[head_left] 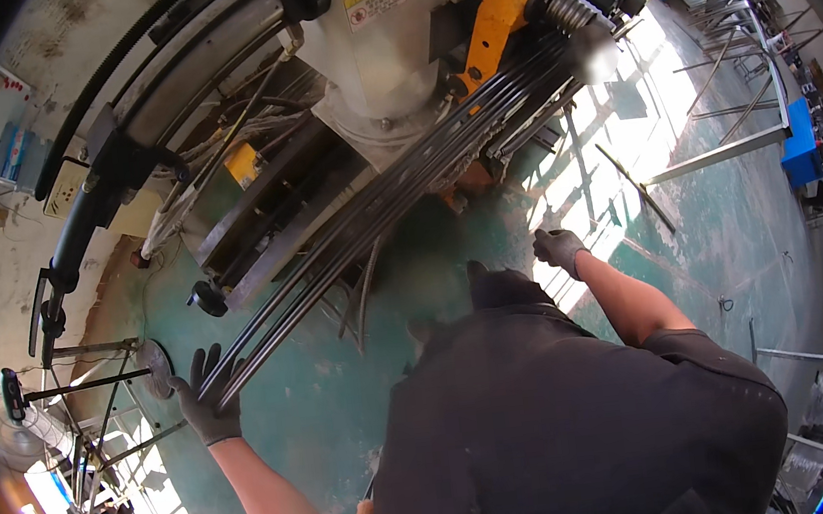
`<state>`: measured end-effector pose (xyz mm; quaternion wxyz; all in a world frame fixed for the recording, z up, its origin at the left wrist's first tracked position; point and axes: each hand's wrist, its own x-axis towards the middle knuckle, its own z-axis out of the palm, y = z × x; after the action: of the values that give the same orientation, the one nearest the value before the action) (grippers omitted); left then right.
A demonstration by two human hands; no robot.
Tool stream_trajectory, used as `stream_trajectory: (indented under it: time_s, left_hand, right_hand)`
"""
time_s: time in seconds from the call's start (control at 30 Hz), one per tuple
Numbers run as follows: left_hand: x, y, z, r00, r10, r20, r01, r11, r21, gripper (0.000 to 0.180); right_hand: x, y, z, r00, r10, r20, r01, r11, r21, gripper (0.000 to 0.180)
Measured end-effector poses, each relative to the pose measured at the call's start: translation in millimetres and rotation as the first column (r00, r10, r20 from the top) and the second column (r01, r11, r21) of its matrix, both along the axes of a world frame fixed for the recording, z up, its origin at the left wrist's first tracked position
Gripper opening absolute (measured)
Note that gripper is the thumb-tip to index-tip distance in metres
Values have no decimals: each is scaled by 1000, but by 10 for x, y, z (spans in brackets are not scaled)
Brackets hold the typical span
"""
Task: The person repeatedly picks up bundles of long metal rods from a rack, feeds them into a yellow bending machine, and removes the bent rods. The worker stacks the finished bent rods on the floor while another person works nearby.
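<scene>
Dark gloves [209, 407], black short-sleeved shirt [569, 421]

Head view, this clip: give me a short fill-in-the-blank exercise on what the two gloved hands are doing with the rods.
1. The left hand wears a dark ____ and grips one end of the bundle of long, bent black metal rods.
2. The bundle's far end sits at the ____-coloured part of the grey machine.
3. The right hand is held over the ____ painted floor, away from the rods.

Missing words: glove; orange; green
</scene>
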<state>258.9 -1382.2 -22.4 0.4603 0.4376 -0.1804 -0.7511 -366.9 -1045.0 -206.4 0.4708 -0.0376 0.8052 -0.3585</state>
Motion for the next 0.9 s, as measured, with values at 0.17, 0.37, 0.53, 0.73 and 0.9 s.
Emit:
stream_trajectory:
  time_s: [0.17,0.37,0.53,0.73,0.9]
  left_hand:
    - [165,99,-291,932,362,9,-362,932,29,75]
    - [-139,734,-1401,787,603,129,-607,719,339,48]
    - [-1497,1603,-2494,975,-119,187,100,989,107,40]
    - [-3354,1824,-2632,510,-549,662,432,829,355,29]
    - [-3574,1476,-2537,-83,-256,963,886,423,189,23]
  right_hand:
    - [-219,38,-179,999,33,23,-33,999,23,44]
    - [-763,-117,-470,998,58,38,-63,987,149,45]
    - [-1518,-475,-796,969,242,44,-246,945,216,49]
    - [-2386,-799,-1043,577,757,-307,-713,650,261,52]
    - [-2675,-824,-1002,420,828,-370,-764,543,348,51]
